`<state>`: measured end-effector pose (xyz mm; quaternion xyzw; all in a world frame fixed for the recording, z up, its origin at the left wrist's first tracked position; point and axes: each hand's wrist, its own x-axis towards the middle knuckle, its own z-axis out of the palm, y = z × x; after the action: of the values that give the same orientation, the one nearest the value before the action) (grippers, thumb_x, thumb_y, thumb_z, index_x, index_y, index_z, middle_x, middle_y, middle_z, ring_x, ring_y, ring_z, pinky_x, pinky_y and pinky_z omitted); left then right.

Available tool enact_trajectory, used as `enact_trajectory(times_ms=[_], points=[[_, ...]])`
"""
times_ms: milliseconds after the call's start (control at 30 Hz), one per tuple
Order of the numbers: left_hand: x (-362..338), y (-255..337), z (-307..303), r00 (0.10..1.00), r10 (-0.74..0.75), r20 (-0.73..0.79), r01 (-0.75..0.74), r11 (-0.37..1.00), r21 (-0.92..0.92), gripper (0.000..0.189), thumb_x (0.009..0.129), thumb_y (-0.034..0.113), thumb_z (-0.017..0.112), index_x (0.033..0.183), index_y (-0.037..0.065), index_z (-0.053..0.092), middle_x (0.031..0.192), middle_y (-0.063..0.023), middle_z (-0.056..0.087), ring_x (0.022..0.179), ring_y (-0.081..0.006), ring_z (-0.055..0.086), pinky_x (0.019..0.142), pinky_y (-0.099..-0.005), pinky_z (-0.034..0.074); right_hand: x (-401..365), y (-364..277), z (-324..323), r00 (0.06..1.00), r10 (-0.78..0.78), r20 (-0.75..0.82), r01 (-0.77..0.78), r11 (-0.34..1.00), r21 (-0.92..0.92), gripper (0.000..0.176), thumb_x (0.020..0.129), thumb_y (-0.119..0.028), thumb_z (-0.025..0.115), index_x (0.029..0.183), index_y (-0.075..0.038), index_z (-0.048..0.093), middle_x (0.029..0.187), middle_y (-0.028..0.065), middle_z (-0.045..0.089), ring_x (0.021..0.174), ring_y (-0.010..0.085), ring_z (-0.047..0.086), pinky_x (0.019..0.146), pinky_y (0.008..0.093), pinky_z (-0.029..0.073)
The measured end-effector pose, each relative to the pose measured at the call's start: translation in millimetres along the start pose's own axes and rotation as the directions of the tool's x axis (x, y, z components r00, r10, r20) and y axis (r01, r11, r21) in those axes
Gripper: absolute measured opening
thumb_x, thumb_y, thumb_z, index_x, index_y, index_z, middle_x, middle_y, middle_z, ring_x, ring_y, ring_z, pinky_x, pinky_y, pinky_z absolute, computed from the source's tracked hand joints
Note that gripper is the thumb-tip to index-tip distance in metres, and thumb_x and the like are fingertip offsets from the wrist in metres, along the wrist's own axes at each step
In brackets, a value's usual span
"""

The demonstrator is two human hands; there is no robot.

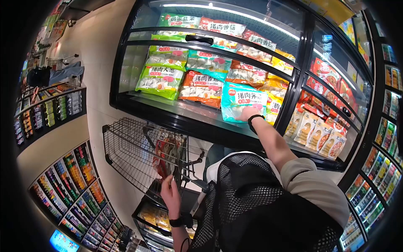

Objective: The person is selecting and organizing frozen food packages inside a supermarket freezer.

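Note:
In the open-topped section of a freezer, my right hand (250, 113) grips the lower edge of a teal bag of frozen food (239, 97). A dark band circles that wrist. Beside the bag lie an orange-red bag (201, 89) and a green bag (160, 81). My left hand (170, 196), with a dark watch at the wrist, is at the near side of a wire shopping cart (126, 147). Its fingers are closed at the bottom end of a red package (160, 157); part of the grip is hard to make out.
Black frames and a handle (199, 40) cross the freezer's glass. Another freezer section (321, 134) with red and beige packages adjoins on the right. Stocked shelves (69, 185) stand at the left, with a person (65, 74) farther back. A second freezer (153, 216) is below the cart.

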<state>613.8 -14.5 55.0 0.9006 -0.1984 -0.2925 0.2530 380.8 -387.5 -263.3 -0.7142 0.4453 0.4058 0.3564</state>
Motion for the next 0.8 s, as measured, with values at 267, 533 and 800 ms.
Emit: enact_trajectory(times_ms=[267, 533, 800], points=[[-117.3, -115.3, 9.2, 0.983, -0.161, -0.088, 0.179, 0.944, 0.276, 0.029, 0.107, 0.023, 0.059, 0.119, -0.001, 0.07, 0.124, -0.0203, 0.072, 0.12, -0.0388, 0.064, 0.105, -0.0471, 0.048, 35.8, -17.7, 14.6, 0.988, -0.149, 0.03, 0.147, 0.988, 0.056, 0.083, 0.096, -0.068, 0.056, 0.151, -0.007, 0.058, 0.149, 0.026, 0.06, 0.136, 0.0422, 0.06, 0.116, 0.0498, 0.047], [-144.7, -130.2, 28.1, 0.969, -0.238, -0.066, 0.244, 0.965, 0.1, 0.033, 0.106, 0.031, 0.061, 0.12, 0.003, 0.073, 0.116, -0.0199, 0.074, 0.112, -0.0406, 0.067, 0.099, -0.0479, 0.053, 42.5, -6.1, -1.9, 0.98, -0.191, -0.058, 0.197, 0.972, 0.131, 0.067, 0.093, -0.058, 0.065, 0.116, 0.004, 0.076, 0.113, 0.0255, 0.077, 0.107, 0.0416, 0.074, 0.099, 0.0476, 0.056], [-134.3, -146.0, 3.3, 0.969, -0.245, -0.042, 0.237, 0.962, -0.136, 0.03, 0.106, 0.027, 0.063, 0.124, 0.005, 0.072, 0.11, -0.0152, 0.077, 0.102, -0.0298, 0.075, 0.087, -0.0397, 0.058, -31.9, -57.9, -47.4, 0.731, -0.462, -0.501, 0.59, 0.797, 0.126, 0.035, 0.099, -0.028, 0.073, 0.117, 0.002, 0.071, 0.108, 0.0203, 0.078, 0.104, 0.0302, 0.077, 0.091, 0.0397, 0.059]])
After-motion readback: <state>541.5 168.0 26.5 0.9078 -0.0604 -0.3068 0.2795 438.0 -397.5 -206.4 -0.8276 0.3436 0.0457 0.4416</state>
